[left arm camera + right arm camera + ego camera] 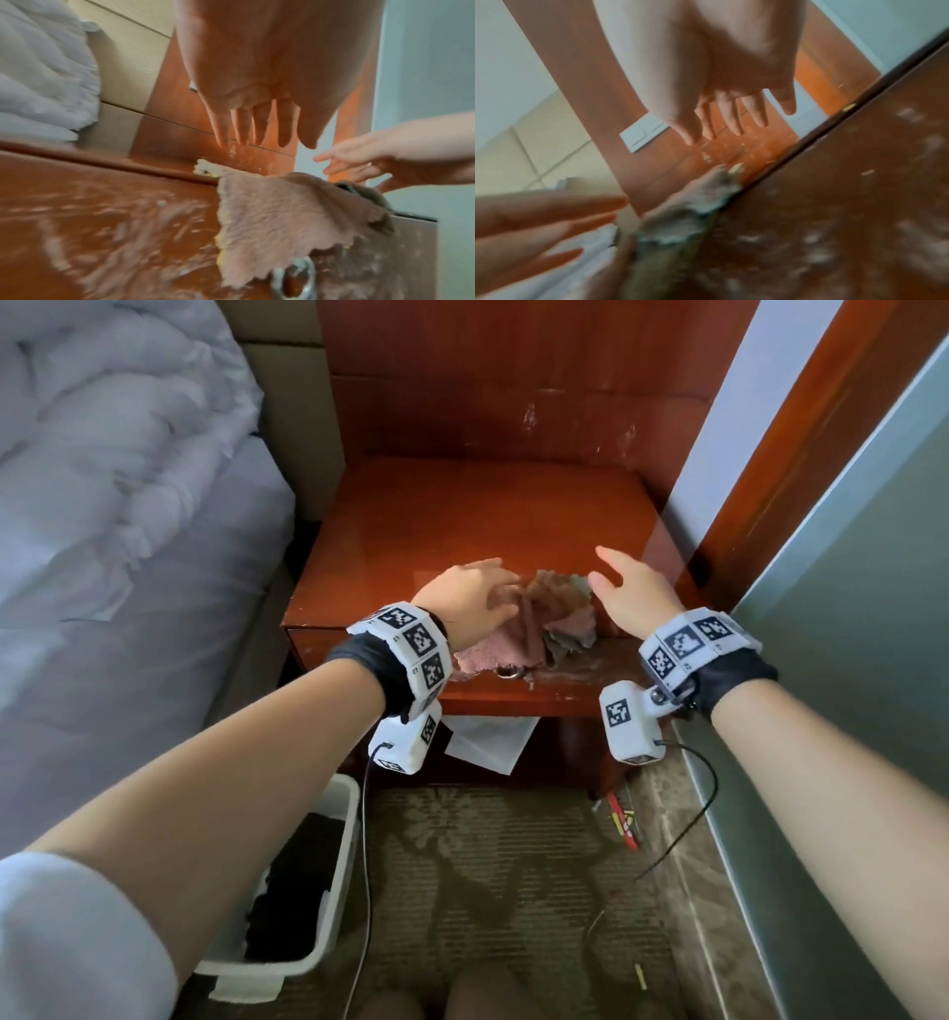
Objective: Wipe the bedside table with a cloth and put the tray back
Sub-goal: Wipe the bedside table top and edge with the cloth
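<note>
A crumpled pinkish-brown cloth (pixel 544 624) lies at the front edge of the glossy red-brown bedside table (pixel 488 516), and part of it hangs over the drawer front. My left hand (pixel 482 595) hovers just left of it with straight, spread fingers. The left wrist view shows those fingers (pixel 257 125) above the cloth (pixel 277 213), not holding it. My right hand (pixel 626 588) is open on the cloth's right side, its fingers (pixel 731 117) also spread above the cloth (pixel 693 213). The table top carries no tray.
A bed with a white duvet (pixel 102 480) stands close on the left. On the carpet at lower left is a white plastic bin (pixel 328 891) with dark contents. A metal ring pull (pixel 509 671) is on the drawer. A grey-green wall (pixel 847 634) bounds the right.
</note>
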`<state>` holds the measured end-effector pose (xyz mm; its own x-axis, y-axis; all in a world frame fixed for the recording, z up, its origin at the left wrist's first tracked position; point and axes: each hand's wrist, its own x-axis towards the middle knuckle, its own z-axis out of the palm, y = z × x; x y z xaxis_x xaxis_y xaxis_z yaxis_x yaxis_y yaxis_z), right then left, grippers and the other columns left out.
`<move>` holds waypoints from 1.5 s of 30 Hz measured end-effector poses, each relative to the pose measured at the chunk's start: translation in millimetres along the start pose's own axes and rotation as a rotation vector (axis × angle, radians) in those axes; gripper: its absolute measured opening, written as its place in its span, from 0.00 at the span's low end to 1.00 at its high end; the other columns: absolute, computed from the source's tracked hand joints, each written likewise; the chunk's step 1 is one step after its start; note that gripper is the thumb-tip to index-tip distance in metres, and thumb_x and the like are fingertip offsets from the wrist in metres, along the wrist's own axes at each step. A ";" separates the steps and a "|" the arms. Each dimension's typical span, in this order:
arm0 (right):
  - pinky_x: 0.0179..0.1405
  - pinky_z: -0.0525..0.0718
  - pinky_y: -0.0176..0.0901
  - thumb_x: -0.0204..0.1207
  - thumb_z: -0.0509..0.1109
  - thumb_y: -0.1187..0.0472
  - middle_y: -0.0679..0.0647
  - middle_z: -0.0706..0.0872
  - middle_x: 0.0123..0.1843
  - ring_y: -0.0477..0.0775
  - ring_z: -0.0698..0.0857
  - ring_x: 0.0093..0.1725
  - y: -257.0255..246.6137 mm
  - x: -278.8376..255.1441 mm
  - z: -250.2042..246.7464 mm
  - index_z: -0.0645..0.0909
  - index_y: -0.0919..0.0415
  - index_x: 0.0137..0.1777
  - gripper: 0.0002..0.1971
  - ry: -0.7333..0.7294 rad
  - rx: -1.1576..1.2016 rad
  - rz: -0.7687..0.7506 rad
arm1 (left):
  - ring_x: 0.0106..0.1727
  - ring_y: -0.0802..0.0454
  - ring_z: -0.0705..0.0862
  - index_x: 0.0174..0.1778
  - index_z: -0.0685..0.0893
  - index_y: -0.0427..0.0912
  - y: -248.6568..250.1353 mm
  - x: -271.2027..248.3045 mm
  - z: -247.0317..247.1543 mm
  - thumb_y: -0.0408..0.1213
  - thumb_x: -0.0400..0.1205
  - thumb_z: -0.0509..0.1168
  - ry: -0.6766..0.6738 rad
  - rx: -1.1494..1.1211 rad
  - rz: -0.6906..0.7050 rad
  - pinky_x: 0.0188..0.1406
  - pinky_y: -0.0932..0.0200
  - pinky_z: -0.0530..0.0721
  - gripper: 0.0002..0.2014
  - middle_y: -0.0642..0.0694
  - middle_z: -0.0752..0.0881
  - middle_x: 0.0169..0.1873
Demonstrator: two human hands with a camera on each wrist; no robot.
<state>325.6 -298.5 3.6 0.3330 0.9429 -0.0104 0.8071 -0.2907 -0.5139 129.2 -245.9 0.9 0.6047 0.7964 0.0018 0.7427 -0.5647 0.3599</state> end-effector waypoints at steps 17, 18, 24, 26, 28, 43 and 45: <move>0.81 0.47 0.68 0.83 0.55 0.41 0.55 0.53 0.86 0.69 0.49 0.84 33.9 3.7 7.3 0.57 0.42 0.82 0.28 -0.161 -0.325 0.118 | 0.84 0.37 0.47 0.84 0.47 0.53 21.1 54.8 11.5 0.50 0.88 0.46 -0.332 0.337 -0.011 0.82 0.39 0.57 0.28 0.44 0.45 0.84; 0.81 0.46 0.70 0.82 0.55 0.38 0.54 0.51 0.86 0.70 0.47 0.84 31.3 5.3 7.4 0.56 0.40 0.82 0.30 -0.183 -0.332 0.122 | 0.84 0.37 0.48 0.84 0.47 0.54 14.0 55.9 8.0 0.51 0.88 0.46 -0.332 0.343 -0.034 0.81 0.39 0.57 0.28 0.45 0.46 0.84; 0.80 0.46 0.72 0.82 0.51 0.37 0.52 0.46 0.87 0.68 0.45 0.84 3.8 12.5 21.0 0.51 0.39 0.83 0.30 -0.278 -0.397 0.030 | 0.84 0.34 0.50 0.83 0.51 0.56 -30.8 43.9 -7.6 0.51 0.88 0.47 -0.324 0.339 -0.127 0.81 0.38 0.57 0.27 0.44 0.47 0.84; 0.80 0.46 0.72 0.83 0.51 0.39 0.52 0.46 0.87 0.68 0.45 0.85 -8.8 13.9 28.7 0.51 0.39 0.83 0.29 -0.296 -0.408 -0.009 | 0.84 0.34 0.50 0.83 0.52 0.55 -42.7 35.5 -10.7 0.50 0.88 0.47 -0.313 0.326 -0.151 0.82 0.39 0.56 0.26 0.44 0.47 0.84; 0.80 0.47 0.72 0.84 0.51 0.40 0.53 0.47 0.87 0.68 0.45 0.85 -20.9 15.9 35.5 0.51 0.41 0.83 0.29 -0.305 -0.412 -0.037 | 0.84 0.34 0.49 0.83 0.52 0.54 -51.6 26.7 -13.8 0.50 0.88 0.47 -0.302 0.315 -0.179 0.82 0.40 0.55 0.26 0.44 0.47 0.84; 0.78 0.46 0.75 0.85 0.49 0.43 0.53 0.47 0.87 0.68 0.45 0.84 -51.1 21.1 56.6 0.53 0.40 0.83 0.26 -0.301 -0.423 -0.051 | 0.84 0.33 0.48 0.84 0.51 0.54 -109.9 -29.8 -21.7 0.45 0.89 0.51 -0.261 0.359 -0.364 0.81 0.37 0.57 0.27 0.43 0.45 0.84; 0.78 0.46 0.75 0.85 0.49 0.43 0.53 0.47 0.87 0.69 0.44 0.84 -51.2 21.3 55.7 0.53 0.40 0.83 0.26 -0.302 -0.424 -0.053 | 0.84 0.33 0.48 0.84 0.50 0.54 -110.2 -35.7 -23.6 0.46 0.89 0.49 -0.263 0.371 -0.369 0.81 0.38 0.57 0.27 0.43 0.45 0.84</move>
<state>264.3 -254.5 -18.1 0.1811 0.9448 -0.2732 0.9664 -0.2225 -0.1290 18.9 -206.9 -16.7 0.3028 0.9010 -0.3106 0.9400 -0.3361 -0.0587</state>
